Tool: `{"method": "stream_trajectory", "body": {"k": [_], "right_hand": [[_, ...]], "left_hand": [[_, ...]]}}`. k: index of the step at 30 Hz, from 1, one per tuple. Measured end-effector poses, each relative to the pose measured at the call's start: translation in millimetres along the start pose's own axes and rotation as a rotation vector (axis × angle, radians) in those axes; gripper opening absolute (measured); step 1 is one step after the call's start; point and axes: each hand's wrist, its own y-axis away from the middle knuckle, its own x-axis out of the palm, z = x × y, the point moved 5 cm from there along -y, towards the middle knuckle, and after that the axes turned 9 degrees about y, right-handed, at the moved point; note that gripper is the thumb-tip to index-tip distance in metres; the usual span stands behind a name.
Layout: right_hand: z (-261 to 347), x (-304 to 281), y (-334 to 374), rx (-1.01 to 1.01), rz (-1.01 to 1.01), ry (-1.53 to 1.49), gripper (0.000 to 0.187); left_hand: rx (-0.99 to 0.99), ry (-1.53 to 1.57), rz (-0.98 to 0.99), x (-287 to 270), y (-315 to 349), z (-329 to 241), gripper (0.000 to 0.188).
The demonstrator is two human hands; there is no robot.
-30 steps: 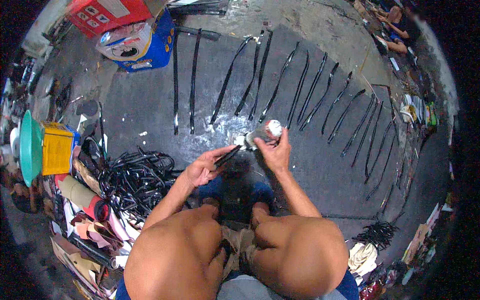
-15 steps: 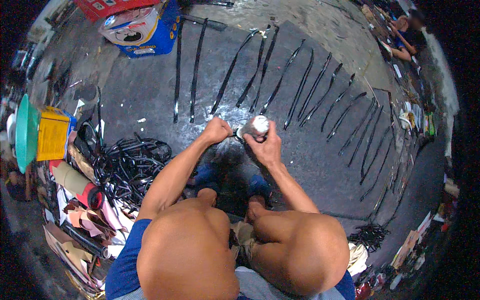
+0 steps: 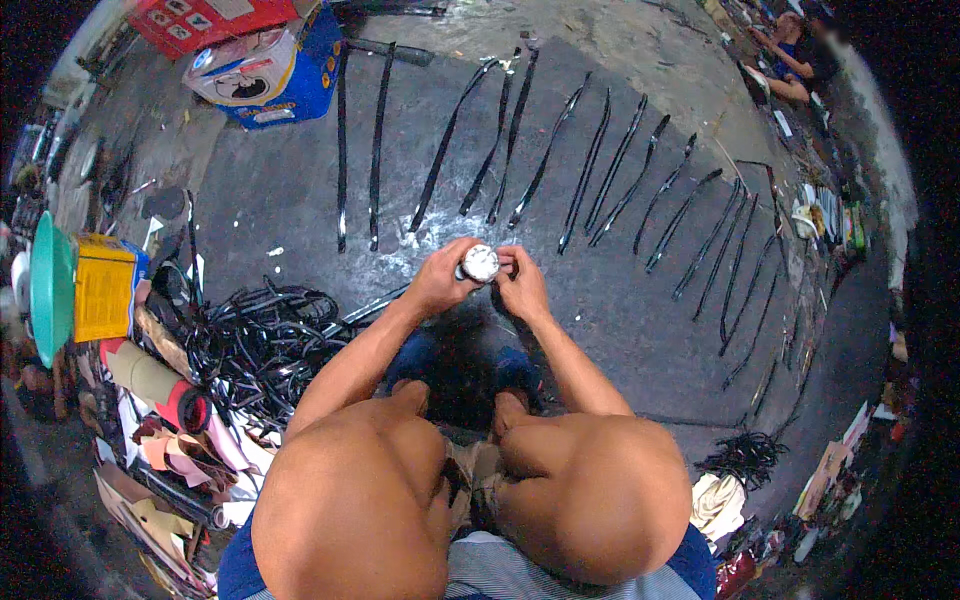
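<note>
Heads up, the can point(image 3: 480, 263) just swapped grips on you. Half a second back your right hand had it tilted, with your left beside it. Now your left hand point(image 3: 435, 280) is wrapped around its left side, just above the middle of the frame, and its round white end faces up at the camera.

Your right hand point(image 3: 523, 288) is narrow, fingers curled, tips right at the can's other side. Can't tell if they're touching it or pinching something small. The dark thing your left hand had a second ago isn't visible now, so I can't say where it went. I'd read the swap as your left doing the steadying, leaving your right freer for finger work.

Everything else looks the same: black strips point(image 3: 379, 150) fanned across the top and right of the dark sheet point(image 3: 620, 330), the black tangle point(image 3: 260, 340) left of your arm, green basin point(image 3: 50, 290) by the yellow tin point(image 3: 103, 290) at far left.
</note>
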Motion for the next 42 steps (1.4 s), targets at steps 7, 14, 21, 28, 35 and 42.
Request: {"method": "stream_trajectory", "body": {"k": [7, 14, 21, 28, 35, 42], "right_hand": [[-45, 17, -24, 0.274, 0.028, -0.183, 0.02], [31, -40, -2, 0.223, -0.144, -0.284, 0.024], [155, -207, 37, -0.046, -0.115, -0.788, 0.028], [253, -338, 62, -0.376, -0.07, -0.847, 0.038], [353, -315, -63, -0.461, -0.156, -0.334, 0.036], [362, -321, -202, -0.44, -0.387, -0.36, 0.03]], "left_hand": [[0.014, -0.019, 0.006, 3, -4, -6, 0.054], [-0.024, -0.077, 0.024, 4, -2, 5, 0.054], [0.006, -0.073, 0.071, 3, -4, 4, 0.061], [-0.025, -0.088, 0.061, -3, 4, 1, 0.063], [-0.028, -0.203, -0.173, -44, 40, -36, 0.069], [-0.25, -0.598, -0.746, -136, 153, -73, 0.05]]}}
